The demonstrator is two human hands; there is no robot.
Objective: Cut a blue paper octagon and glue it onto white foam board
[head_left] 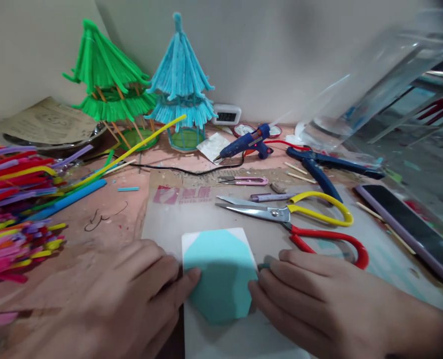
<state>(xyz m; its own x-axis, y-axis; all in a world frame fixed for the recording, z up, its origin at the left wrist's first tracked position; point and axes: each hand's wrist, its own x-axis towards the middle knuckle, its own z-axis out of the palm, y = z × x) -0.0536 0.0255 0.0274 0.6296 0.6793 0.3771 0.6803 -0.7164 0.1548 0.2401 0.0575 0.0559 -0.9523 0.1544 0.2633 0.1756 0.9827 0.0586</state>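
A teal octagon (221, 274) lies on a white sheet of paper (201, 344) in front of me, with white corners showing past its upper edges. My left hand (135, 294) is closed at the left side, its thumb pressed over the octagon's left edge and the other fingers curled. At the right edge, my right hand (311, 294) has its fingers together, with the fingertips gripping where paper and octagon meet. Its thumb is mostly hidden. Just beyond the paper rest scissors (277, 213) with one yellow and one red handle, blades slightly apart.
Bundled pipe cleaners (15, 199) fill the left side. Behind stand a green tower (105, 75) and a blue tower (180, 75). A glue gun (243, 142), pink thread snips (243, 180), blue pliers (318, 162) and a phone (411, 224) lie further back and right.
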